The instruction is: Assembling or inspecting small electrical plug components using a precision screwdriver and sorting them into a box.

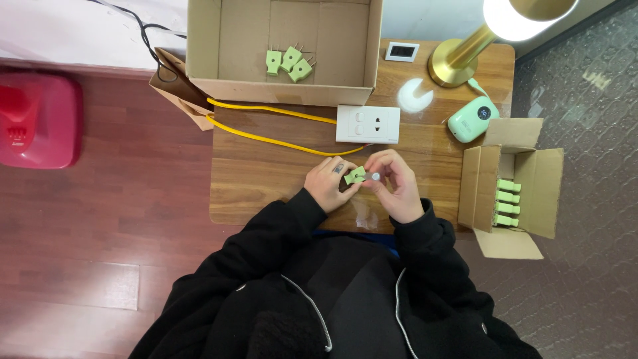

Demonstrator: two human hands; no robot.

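Black sleeves reached over a small wooden counter [266,173] on red-brown flooring.
Left hand [327,184] and right hand [397,186] together pinched a green plug [355,175] near the front edge; bare wood lay leftward, boxes crowding the back and right.

Green plugs [291,63]: eight; cardboard boxes [206,46]: two; hands [325,185]: two

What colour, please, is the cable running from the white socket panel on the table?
The cable at the socket panel is yellow, seen best in the head view.
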